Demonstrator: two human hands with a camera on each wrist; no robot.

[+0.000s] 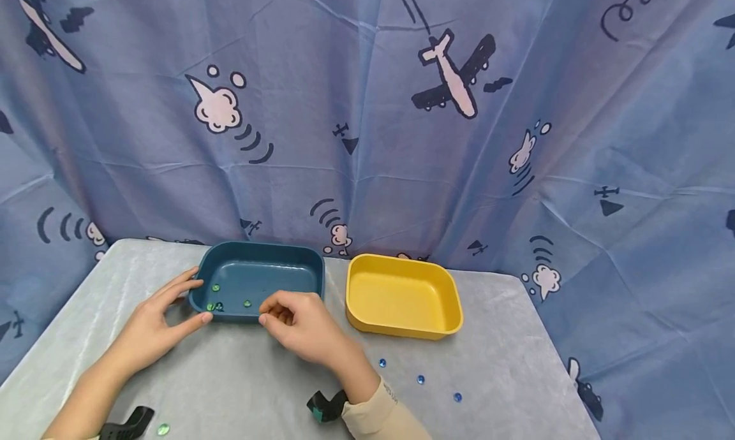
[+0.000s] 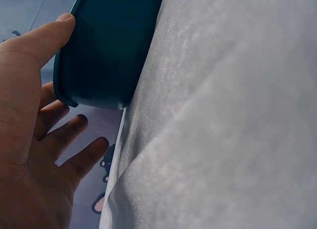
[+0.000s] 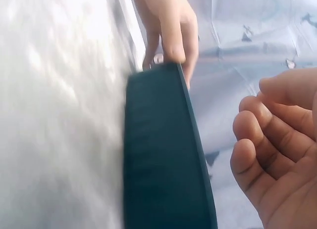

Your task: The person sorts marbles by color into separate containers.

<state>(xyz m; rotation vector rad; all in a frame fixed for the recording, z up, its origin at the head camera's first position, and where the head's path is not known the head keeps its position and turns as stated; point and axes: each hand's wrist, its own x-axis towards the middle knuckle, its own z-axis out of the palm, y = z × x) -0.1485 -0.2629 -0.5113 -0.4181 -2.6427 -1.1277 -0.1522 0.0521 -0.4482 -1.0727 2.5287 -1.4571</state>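
My left hand [image 1: 152, 325] spans the near-left corner of a dark blue rectangular tray [image 1: 323, 277]. Its thumb touches the near rim, and the fingers lie spread along the left end; the left wrist view shows the thumb on the tray's edge. Several green glass beads [image 1: 247, 303] lie inside the tray, mostly toward its left. Over the near rim, right of those beads, is my right hand [image 1: 310, 325], its fingers loosely curled. In the right wrist view the right hand's fingertips [image 3: 245, 152] hang beside the tray wall [image 3: 158, 150], with nothing visible between them.
A yellow tray [image 1: 402, 293] stands right of the blue one. In front of it, three blue glass beads [image 1: 421, 379] lie spaced out on the grey cloth-covered table [image 1: 517, 363]. One green bead [image 1: 163, 429] sits near the left wrist. A patterned curtain [image 1: 356, 108] hangs behind.
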